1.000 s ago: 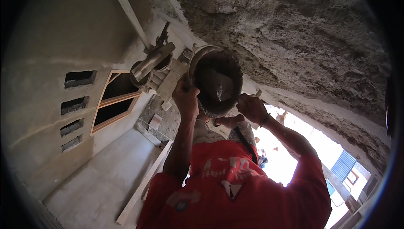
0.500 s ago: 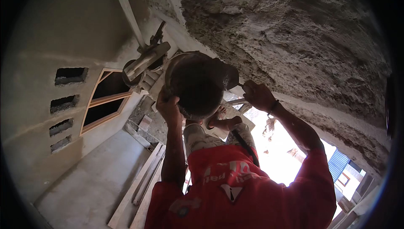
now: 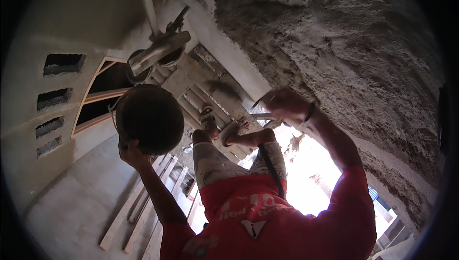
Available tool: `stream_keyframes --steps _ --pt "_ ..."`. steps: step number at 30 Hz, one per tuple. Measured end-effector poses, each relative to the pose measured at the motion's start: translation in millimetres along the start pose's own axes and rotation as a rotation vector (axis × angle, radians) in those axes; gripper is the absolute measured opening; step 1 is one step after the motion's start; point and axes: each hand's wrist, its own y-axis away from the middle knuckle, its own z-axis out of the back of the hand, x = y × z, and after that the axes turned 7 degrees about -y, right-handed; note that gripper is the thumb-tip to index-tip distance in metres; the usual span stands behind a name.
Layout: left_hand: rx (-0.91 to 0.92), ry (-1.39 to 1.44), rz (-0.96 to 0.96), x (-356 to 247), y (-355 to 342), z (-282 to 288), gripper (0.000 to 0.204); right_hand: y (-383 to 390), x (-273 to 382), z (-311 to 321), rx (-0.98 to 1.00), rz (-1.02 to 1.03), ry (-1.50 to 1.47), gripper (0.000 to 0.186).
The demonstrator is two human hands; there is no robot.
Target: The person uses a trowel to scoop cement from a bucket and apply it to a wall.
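Left of the person's knees, off the wall: bucket (image 3: 149, 119), held up by the left hand (image 3: 133, 154). Thumb over the near rim, hand clamped on it; the fingers beneath are out of sight. Wire handle (image 3: 113, 112) sticks out on the far left side.

Right hand (image 3: 287, 107) is up beside the rough wall (image 3: 344, 59), fist closed on the trowel (image 3: 259, 101). Only a thin dark edge of the tool shows; its handle is lost in the fist. Hand is blurred; can't tell if hand or trowel touches the wall.

Vs half a second ago: bucket has swung left and away from the wall, hands much further apart. Trowel was broad-side at the bucket's rim then, now nearly edge-on. With the bucket moved, both sandalled feet (image 3: 209, 122) and the slats (image 3: 221, 112) show much better.

Bucket inside is near black, contents unreadable. Further out: a board (image 3: 160, 53) lies over two more buckets (image 3: 136, 74), hiding part of each. Red shirt (image 3: 267, 231) is cut off by the lower edge. Opening (image 3: 311, 178) at right is blown out white, little readable.
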Motion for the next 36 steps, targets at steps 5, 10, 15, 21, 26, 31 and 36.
stream_keyframes --steps 5,10,15,21,26,31,36 --pt "-0.162 -0.182 -0.007 -1 12 18 0.053 101 33 64 -0.836 0.181 0.264 0.028" --pt "0.015 -0.145 0.031 -23 33 -24 0.052 148 37 32 -0.675 0.244 0.620 0.023" --pt "0.079 -0.126 0.076 -30 55 -59 0.059 89 -14 0 -0.360 -0.196 0.174 0.021" --pt "0.152 -0.186 0.169 -47 75 -93 0.060 -63 -176 54 -0.462 0.514 1.305 0.019" --pt "0.250 -0.318 0.107 -43 84 -89 0.059 -152 -179 77 -0.535 0.258 1.204 0.018" --pt "0.194 -0.466 0.103 -29 86 -72 0.059 -201 -172 119 -0.538 0.065 1.122 0.029" --pt "0.157 -0.439 0.148 -31 92 -57 0.056 -188 -132 111 -0.681 0.288 1.232 0.018"
